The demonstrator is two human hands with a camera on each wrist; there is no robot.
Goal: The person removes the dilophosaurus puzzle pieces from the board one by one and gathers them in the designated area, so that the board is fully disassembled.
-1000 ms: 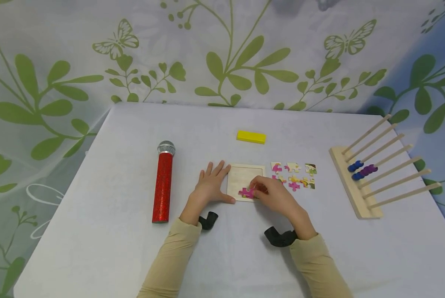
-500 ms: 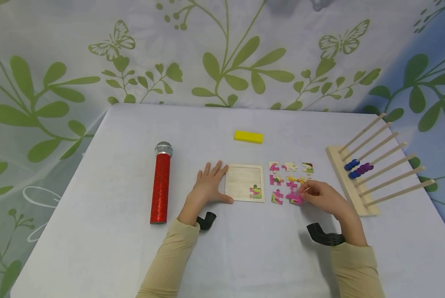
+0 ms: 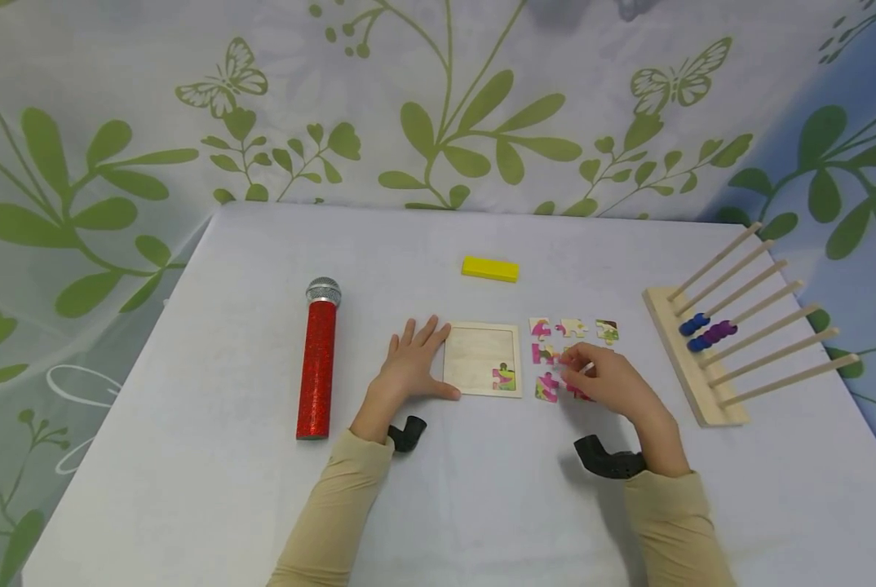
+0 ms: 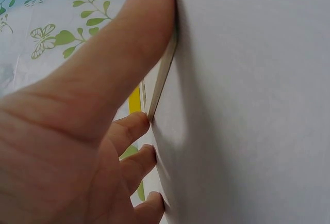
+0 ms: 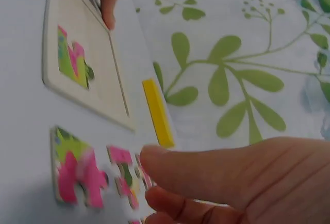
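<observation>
My left hand rests spread at the left edge of a square wooden puzzle tray, its thumb at the lower left corner. In the left wrist view, the thumb and fingertips meet the tray's edge. One pink and green puzzle piece lies in the tray's lower right corner. Right of the tray, my right hand hovers over loose pieces, fingers bent, thumb and forefinger apart with nothing seen between them. Near those fingertips lies a pink and green piece; the hand partly hides several others.
A red glitter microphone lies left of the left hand. Behind the tray is a yellow block. On the right stands a wooden peg counting frame with blue and purple beads, its rods leaning up and right.
The right hand first pinched a pink piece over the tray, then moved right to the loose pieces, where that piece now seems to lie. It has since shifted left. The left hand stayed put.
</observation>
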